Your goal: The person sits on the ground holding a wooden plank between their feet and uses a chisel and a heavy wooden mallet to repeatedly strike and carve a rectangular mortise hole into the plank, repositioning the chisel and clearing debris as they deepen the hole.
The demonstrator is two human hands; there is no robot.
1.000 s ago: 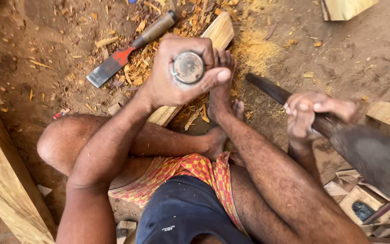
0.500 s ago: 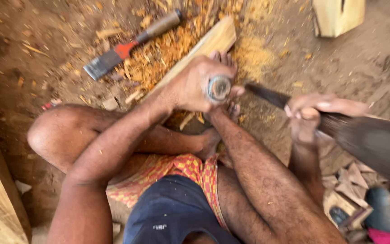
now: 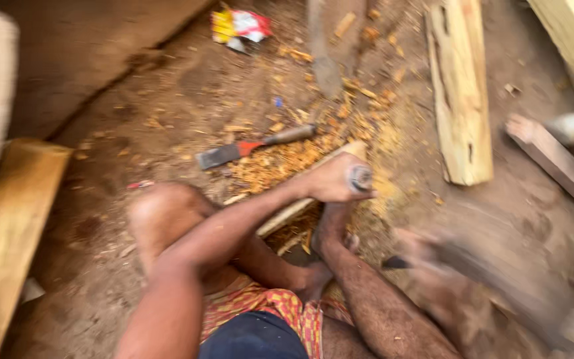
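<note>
Left hand [image 3: 332,179] is wrapped in a fist around an upright chisel [image 3: 361,178], and only its round metal-ringed butt shows, poking out at the thumb side. That fist sits right on top of a pale wooden piece [image 3: 300,203], which runs slantwise under the hand, from near the person's foot [image 3: 330,233] up toward the far end by the knuckles. The foot rests against the near part of that wood, just below the fist.

Right hand [image 3: 426,256] is a smear of blur, low and to the right of the fist, well apart from it. It grips the dark handle of a heavy striking tool [image 3: 499,286], whose broad blurred body stretches away to the lower right; what kind of tool it is cannot be made out. The fingers look closed on the handle.

Beyond the left fist, a heap of orange wood shavings [image 3: 280,163] covers the dirt. Lying in them, just past the knuckles, is a second chisel [image 3: 254,146] with a flat dark blade, a red collar and a wooden handle, untouched. Further off, to the upper right of the fist, lies a mortised plank [image 3: 460,93]. At far left, well away from both hands, a pale timber beam [image 3: 8,233] rests on the ground.
</note>
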